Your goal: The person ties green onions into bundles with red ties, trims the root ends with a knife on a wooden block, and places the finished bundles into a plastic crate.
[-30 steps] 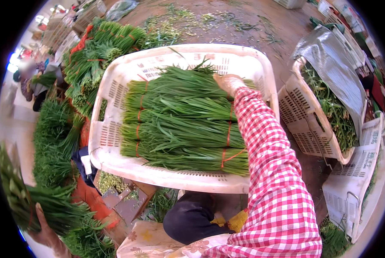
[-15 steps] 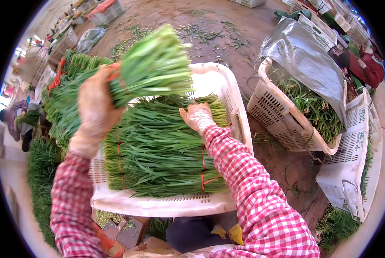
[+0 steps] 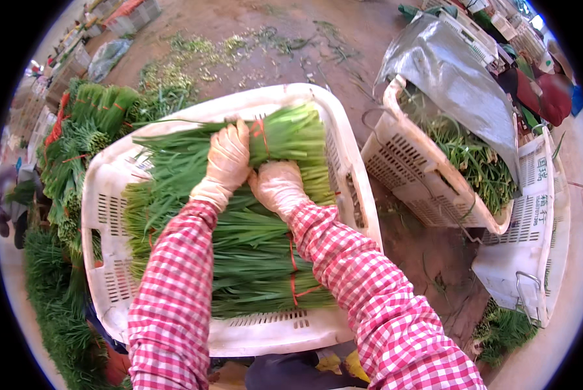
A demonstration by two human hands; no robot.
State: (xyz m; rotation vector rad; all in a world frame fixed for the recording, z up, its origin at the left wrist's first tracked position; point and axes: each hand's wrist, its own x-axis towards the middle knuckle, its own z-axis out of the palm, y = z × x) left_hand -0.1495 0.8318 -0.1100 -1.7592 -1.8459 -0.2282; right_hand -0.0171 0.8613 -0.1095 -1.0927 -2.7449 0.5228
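Note:
A white perforated plastic crate (image 3: 311, 342) holds rows of green chives (image 3: 252, 286) tied with red bands. Along its far side lies a bundle of chives (image 3: 291, 133), pale stem ends to the right, dark leaves to the left, with a red tie around it. My left hand (image 3: 226, 159), in a pale glove, is closed over the bundle just left of the tie. My right hand (image 3: 279, 185), gloved too, presses against the near side of the same bundle; its fingers curl in and are partly hidden between the chives.
Tied bundles (image 3: 103, 107) are piled at left, above a heap of loose greens (image 3: 57, 299). Another crate (image 3: 428, 182) at right holds loose greens under a silver sheet (image 3: 447, 84); a white crate (image 3: 512, 234) stands beside it. Scraps (image 3: 207, 58) litter the floor. A person (image 3: 551, 97) sits far right.
My left hand has brought the bundle down from above the crate's left side to its far side. My right hand has shifted slightly left and nearer, against that bundle.

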